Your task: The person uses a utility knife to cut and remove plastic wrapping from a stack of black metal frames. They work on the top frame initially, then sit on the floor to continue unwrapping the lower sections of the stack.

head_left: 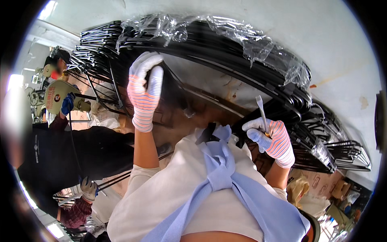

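My left hand [144, 90], in a striped work glove, is raised and closed around a black curved rod of the big bundle of black hoops [225, 48] in front of me. Clear plastic wrap [258, 44] covers the top of that bundle. My right hand [271, 139], gloved the same way, grips a slim metal tool [261, 109] that points upward, close to the black rods at the right. A pale blue cloth [221, 169] is knotted over my light shirt below both hands.
At the left another person in dark clothes [60, 153] wears a blue glove [67, 104] and a grey glove [88, 188], beside a round beige machine part [56, 94]. More black wire frames [342, 149] stack at the right. Cardboard boxes [338, 189] lie lower right.
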### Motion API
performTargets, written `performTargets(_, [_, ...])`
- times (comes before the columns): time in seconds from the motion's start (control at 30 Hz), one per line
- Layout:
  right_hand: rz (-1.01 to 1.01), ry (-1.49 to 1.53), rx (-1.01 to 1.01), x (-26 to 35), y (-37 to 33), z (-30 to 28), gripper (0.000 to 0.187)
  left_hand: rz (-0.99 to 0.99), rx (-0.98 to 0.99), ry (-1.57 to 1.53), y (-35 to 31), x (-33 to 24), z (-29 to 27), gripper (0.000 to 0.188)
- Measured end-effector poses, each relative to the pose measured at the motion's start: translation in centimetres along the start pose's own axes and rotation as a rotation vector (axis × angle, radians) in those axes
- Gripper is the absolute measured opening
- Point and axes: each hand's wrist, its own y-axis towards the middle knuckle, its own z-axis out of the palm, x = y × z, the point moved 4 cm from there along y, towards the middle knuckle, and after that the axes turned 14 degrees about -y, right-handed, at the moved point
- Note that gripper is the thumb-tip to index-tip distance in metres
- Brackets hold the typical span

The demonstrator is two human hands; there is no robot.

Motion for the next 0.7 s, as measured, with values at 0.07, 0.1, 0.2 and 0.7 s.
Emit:
performTargets(0.07, [0.01,0.016,-0.007,0.4,0.9,-0.1,0.017,0.002,0.102,0.119,1.2,-1.0,0.9,0.019])
performTargets(0.1, [0.036,0.008,0.013,0.6,1.3,-0.2,0.017,-0.003,0.141,0.158,1.4,-1.2,1.5,0.019])
performTargets(0.2, [0.02,-0.032,0.024,1.1,2.2,-0.1,0.017,0.098,0.237,0.296,2.2,-1.1,3.0,0.025])
performTargets(0.7, [-0.225,-0.035,0.053,-0.7,5.4,1.8,0.019,0.116,0.26,0.498,3.3,1.7,3.2,0.039])
